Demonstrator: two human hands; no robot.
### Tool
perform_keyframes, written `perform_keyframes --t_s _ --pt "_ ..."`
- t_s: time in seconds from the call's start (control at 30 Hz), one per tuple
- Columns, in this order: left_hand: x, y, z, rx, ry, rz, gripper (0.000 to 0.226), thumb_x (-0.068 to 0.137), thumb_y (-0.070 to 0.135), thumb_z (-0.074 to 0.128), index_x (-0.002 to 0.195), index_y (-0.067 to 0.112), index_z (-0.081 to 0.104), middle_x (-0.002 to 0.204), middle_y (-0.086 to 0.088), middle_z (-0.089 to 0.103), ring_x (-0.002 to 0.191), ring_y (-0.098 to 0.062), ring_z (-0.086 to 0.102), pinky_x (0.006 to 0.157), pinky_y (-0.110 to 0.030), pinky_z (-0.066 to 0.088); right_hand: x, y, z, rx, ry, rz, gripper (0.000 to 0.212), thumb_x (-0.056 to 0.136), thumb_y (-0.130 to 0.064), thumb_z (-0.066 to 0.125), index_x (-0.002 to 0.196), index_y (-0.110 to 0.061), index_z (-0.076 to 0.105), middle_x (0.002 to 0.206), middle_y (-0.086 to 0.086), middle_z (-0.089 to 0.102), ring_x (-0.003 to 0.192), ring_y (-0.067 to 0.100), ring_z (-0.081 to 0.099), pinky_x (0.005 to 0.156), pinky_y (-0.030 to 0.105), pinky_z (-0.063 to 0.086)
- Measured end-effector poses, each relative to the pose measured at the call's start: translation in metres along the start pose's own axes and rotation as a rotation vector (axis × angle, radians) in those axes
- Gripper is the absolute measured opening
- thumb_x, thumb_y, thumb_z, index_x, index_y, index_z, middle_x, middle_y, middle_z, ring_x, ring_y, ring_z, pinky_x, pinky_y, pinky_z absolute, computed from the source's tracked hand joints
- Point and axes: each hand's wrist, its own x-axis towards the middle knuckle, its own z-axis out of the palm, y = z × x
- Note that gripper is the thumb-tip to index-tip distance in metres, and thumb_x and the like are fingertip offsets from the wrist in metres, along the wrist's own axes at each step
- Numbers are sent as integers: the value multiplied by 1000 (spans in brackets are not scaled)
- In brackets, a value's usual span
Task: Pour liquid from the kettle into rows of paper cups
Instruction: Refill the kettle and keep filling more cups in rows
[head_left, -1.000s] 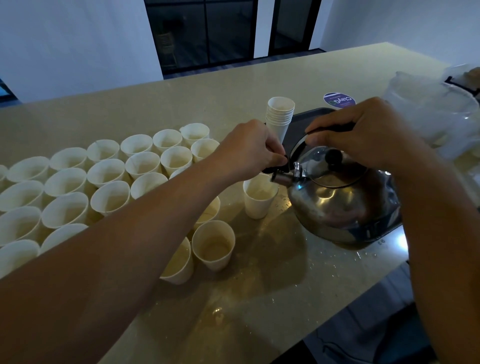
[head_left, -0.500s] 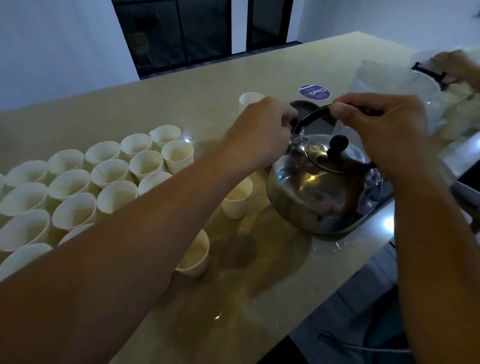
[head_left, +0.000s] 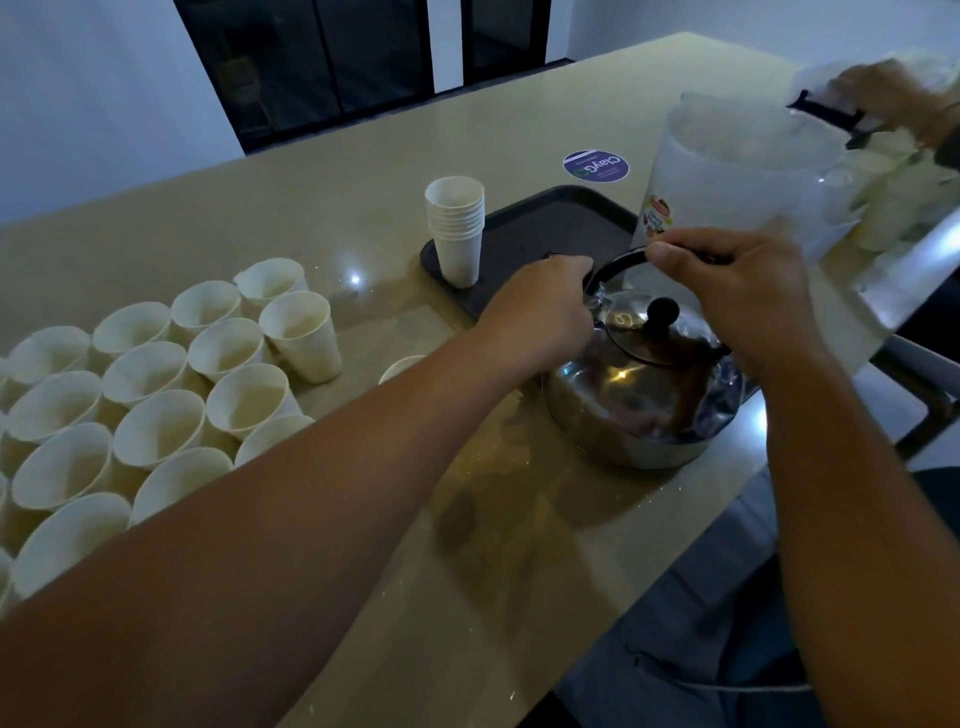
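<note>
Steel kettle sits on the beige counter, right of the rows of paper cups. Right hand curls around its black handle; left hand grips the handle's left end. Far behind stands a dark tray holding a stack of cups.

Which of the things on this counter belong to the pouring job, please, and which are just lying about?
Job: kettle, gripped by right hand and left hand; rows of paper cups.
Lying about: cup stack, dark tray, plastic jug, round sticker.
</note>
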Motion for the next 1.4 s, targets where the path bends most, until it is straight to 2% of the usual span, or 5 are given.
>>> perform_keyframes --t_s 0.33,0.67,0.9,1.13,1.4 --pt "13 -12 6 -16 -73 -38 69 93 14 57 156 23 29 138 -5 59 125 -23 54 103 -38 46 17 10 -3 -145 -84 15 11 90 -38 72 102 -37 72 89 -19 70 76 -10 60 68 3 43" --pt "-19 -30 -45 38 22 -7 33 94 18 59 125 27 64 102 12 56 100 -10 56 83 -24 44 4 -32 1 -491 40 -144 46 90 -50 69 133 -35 60 134 7 52 127 21 48 103 31 40" --pt "-58 -76 -90 268 57 -220 15 87 22 67 100 28 73 96 6 66 90 -16 63 83 -36 54 -48 -67 72 -298 -332 -81 35 97 -47 60 72 -22 63 65 -2 62 57 5 58 62 24 50" --pt "-82 -114 -81 334 -24 -413 13 87 29 71 80 18 74 77 1 73 76 -19 69 76 -41 59 -67 -38 134 -495 -768 225 54 100 -58 45 79 -12 65 67 5 68 61 21 68 67 36 57" --pt "-90 -129 -63 347 -7 -407 32 92 33 64 66 23 48 68 1 57 70 -18 61 59 -32 48 -70 -32 158 -436 -779 354 46 107 -42 38 87 -10 65 80 9 72 67 19 67 62 33 56"
